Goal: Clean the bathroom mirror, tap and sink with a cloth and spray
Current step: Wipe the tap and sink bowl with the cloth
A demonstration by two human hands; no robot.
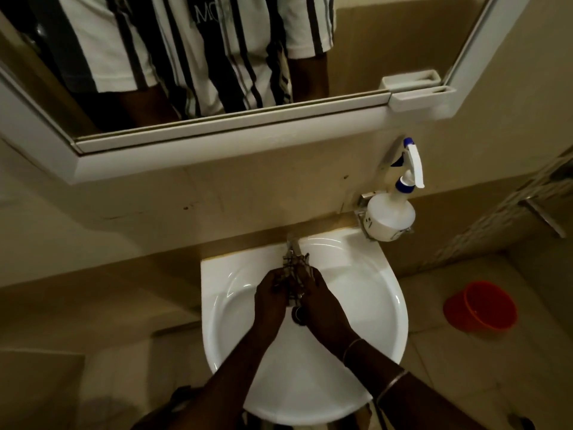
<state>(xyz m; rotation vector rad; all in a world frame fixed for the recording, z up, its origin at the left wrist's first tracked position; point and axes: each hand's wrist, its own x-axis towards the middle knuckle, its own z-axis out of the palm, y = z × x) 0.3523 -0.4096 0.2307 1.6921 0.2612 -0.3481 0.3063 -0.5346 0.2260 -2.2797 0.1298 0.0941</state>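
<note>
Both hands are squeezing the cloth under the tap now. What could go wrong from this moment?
1. The left hand and right hand wring the checked cloth close to the tap; water may splash over the sink rim.
2. The cloth hangs right above the drain; if dropped, it could cover it.
3. The spray bottle sits in a small wall holder beside the sink; a careless reach might knock it out.

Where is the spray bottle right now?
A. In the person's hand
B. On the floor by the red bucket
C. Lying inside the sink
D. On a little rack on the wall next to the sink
D. The spray bottle stands in a small metal rack on the wall beside the sink, while the left hand and right hand hold a cloth under the tap.
</note>
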